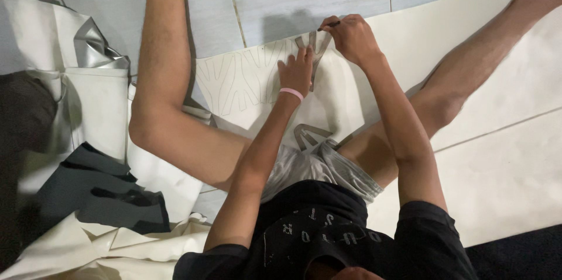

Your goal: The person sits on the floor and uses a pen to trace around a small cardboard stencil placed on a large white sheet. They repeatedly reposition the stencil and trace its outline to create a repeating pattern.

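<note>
A large cream sheet [386,52] lies on the tiled floor between my spread legs, with several traced outlines [240,78] drawn on its left part. A grey Y-shaped template [317,46] lies on the sheet. My left hand [297,71], with a pink band at the wrist, presses flat on the template. My right hand [351,37] grips a dark pen [329,24] with its tip at the template's upper edge. A second grey template piece [310,136] rests near my lap.
Cream material pieces [93,110] and a crumpled silver scrap [96,46] lie at the left. Dark grey cut pieces [99,189] are piled at the lower left. More cream sheets [509,163] spread to the right, beside a dark mat [521,253].
</note>
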